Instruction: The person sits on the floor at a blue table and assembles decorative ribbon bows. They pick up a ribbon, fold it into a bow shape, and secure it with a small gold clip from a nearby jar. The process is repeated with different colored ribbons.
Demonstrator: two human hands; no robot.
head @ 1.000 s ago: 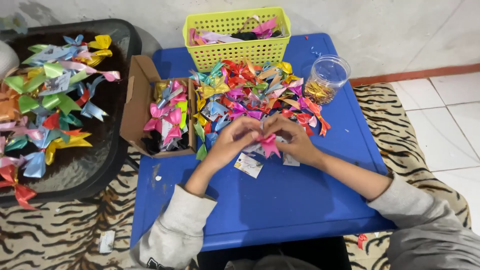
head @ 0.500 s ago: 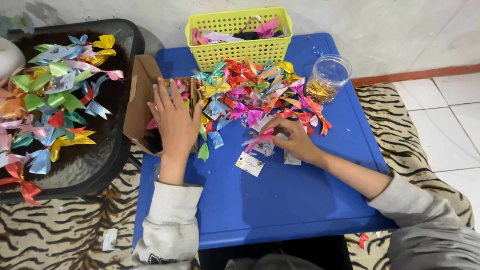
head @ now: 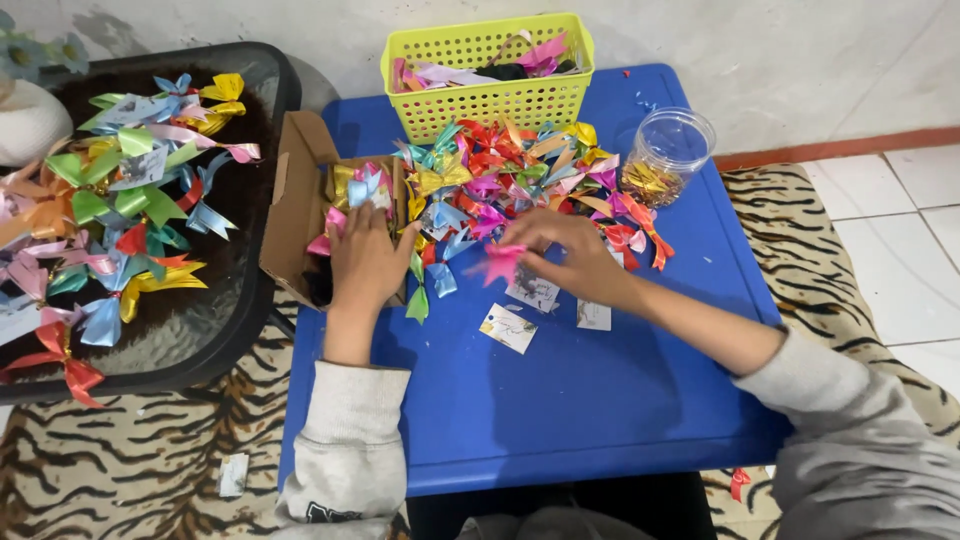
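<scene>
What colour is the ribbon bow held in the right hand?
Bright pink ribbon bow, pinched by the right hand; the head view shows it.

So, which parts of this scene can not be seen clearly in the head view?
- Inside of the cardboard box: the left hand covers much of it.
- Whether the left fingers grip a bow: hidden in the box.
- Contents of the clear jar: too small to identify.
- Small cards on the blue table: print too small.
- Round tray: cut off by the left edge.

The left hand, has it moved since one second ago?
Yes. The left hand went from the middle of the blue table, beside the right hand, leftward to the cardboard box, and now rests over its ribbon bows.
</scene>
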